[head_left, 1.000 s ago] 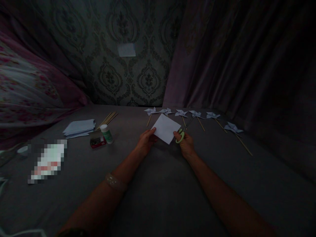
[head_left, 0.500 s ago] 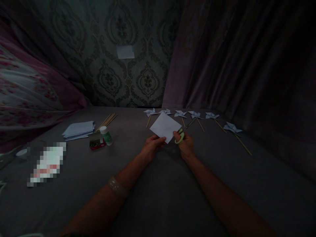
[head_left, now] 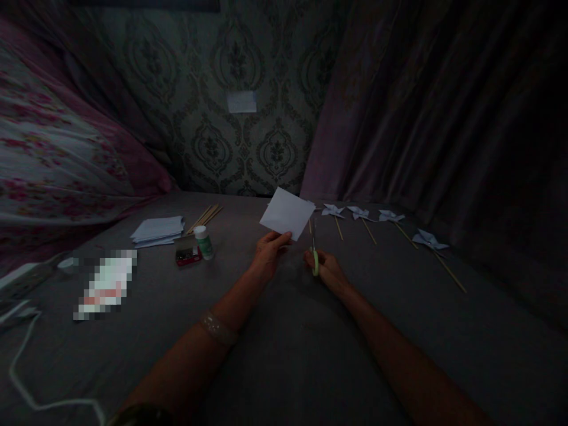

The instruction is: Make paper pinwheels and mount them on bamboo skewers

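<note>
A square white sheet of paper is pinched at its lower corner by my left hand, thumb on top. My right hand holds scissors with pale green handles, their blades pointing up and away, just right of the paper and apart from it. Beyond the hands lies a row of white paper pinwheels on sticks, with one pinwheel nearest on the right. The paper covers part of the pinwheels at the row's left end.
To the left are a stack of white paper, several wooden sticks, a green bottle with a white cap and a small red box of small items. A blurred-out packet and a white cable lie farther left.
My left hand has slid from the paper's left side to its lower corner and lifted it. My right hand has let go of the paper, and the scissors have swung upright.
</note>
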{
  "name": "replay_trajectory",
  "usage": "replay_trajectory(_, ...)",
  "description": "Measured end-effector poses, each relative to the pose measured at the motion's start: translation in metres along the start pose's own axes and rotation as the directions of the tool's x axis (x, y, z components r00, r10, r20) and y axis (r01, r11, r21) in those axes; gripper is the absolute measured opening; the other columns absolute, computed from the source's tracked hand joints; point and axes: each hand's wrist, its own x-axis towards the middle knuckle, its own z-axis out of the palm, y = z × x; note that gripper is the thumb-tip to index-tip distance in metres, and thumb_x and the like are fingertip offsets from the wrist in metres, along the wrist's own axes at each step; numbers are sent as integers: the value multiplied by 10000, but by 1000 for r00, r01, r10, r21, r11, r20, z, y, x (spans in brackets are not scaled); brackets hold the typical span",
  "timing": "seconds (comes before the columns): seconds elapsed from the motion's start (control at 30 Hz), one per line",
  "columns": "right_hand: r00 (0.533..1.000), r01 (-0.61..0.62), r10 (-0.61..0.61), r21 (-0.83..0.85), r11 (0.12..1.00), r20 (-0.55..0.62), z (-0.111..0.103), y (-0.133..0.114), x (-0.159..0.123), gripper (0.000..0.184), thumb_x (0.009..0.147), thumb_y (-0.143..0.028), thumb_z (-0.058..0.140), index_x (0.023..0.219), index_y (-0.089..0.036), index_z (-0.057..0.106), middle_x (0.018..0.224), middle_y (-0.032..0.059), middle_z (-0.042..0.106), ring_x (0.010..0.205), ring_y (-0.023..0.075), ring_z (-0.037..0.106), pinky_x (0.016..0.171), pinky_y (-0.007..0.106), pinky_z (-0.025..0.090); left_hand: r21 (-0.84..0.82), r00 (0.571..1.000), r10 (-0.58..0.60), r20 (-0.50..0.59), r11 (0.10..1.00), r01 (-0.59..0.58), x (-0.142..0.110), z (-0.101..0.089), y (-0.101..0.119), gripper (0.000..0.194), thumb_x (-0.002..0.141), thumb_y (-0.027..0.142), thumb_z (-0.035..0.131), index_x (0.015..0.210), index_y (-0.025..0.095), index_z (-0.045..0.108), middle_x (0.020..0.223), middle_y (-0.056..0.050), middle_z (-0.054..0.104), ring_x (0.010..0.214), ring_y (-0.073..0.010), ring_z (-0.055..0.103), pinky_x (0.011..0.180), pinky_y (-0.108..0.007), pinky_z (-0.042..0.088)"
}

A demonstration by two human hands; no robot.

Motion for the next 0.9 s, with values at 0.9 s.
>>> replay_trajectory(0.9, 978, 109, -84, -125, 986, 191, 8, -6, -14, 446, 646, -593, 659, 513, -182, 549, 488, -33, 478, 501, 103, 402, 480, 240, 289, -91, 998, -50, 32, 994, 53, -7, 14, 8, 315, 490, 266, 836, 702, 170, 623, 747, -20, 681, 673, -132, 619, 641, -249, 396)
